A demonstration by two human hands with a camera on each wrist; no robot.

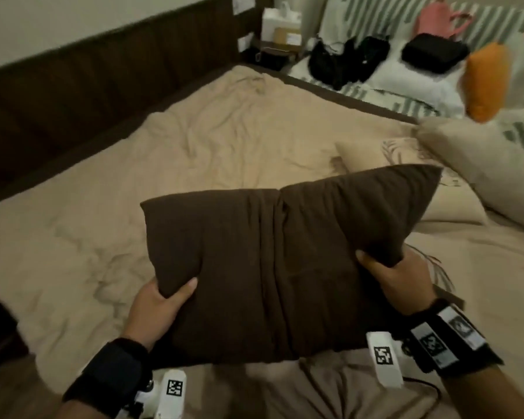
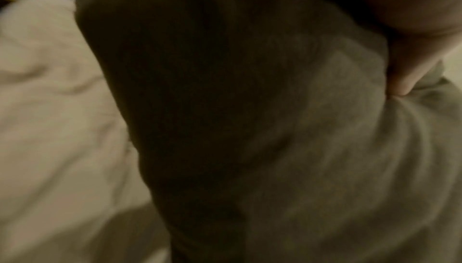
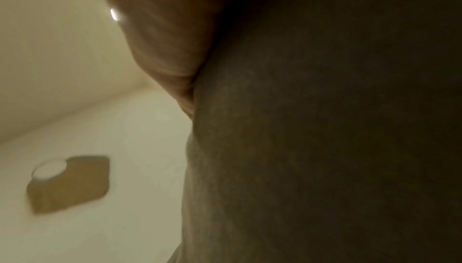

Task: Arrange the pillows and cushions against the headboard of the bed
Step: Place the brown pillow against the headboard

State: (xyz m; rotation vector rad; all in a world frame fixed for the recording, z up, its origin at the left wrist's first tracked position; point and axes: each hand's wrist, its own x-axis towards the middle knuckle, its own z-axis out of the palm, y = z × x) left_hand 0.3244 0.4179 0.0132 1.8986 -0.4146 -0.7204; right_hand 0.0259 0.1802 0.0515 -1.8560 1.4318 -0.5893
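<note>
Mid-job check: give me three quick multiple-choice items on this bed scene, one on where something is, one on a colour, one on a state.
1. Where is the orange cushion?
A. On the beige bed
B. On the striped seat past the bed's far right corner
C. In the hands

2. What colour is the held pillow?
A. Dark brown
B. White
C. Orange

3. How is the pillow held?
A. Left hand only
B. Lying free on the bed
C. Both hands grip its lower corners

Answers:
1 B, it stands among bags on the striped seat.
2 A, dark brown in the head view.
3 C, the left hand and right hand each pinch a corner.
</note>
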